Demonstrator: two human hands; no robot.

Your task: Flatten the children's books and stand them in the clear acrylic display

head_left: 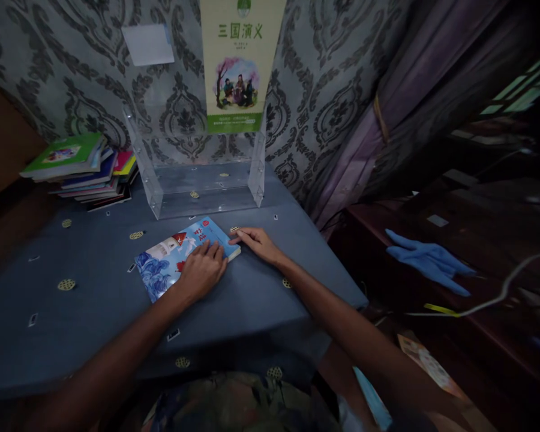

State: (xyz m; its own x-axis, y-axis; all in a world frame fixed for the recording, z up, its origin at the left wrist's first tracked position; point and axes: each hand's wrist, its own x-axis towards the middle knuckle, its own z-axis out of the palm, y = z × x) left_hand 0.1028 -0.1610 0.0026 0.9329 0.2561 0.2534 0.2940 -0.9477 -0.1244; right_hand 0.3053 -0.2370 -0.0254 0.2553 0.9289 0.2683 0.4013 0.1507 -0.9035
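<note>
A blue picture book (171, 258) with waves and a lighthouse on its cover lies flat on the grey tablecloth (85, 300). My left hand (202, 270) rests flat on the book's near right part, fingers stretched out. My right hand (257, 241) lies on the cloth with its fingertips touching the book's right corner, fingers extended. Behind the book stands a clear acrylic stand (202, 186). A green book (240, 66) with a painted scene leans upright against the wall above the stand.
A stack of several colourful books (85, 171) sits at the back left of the table. Patterned wallpaper and a purple curtain (387, 120) are behind. A blue glove (427, 259) lies on a dark wooden shelf to the right.
</note>
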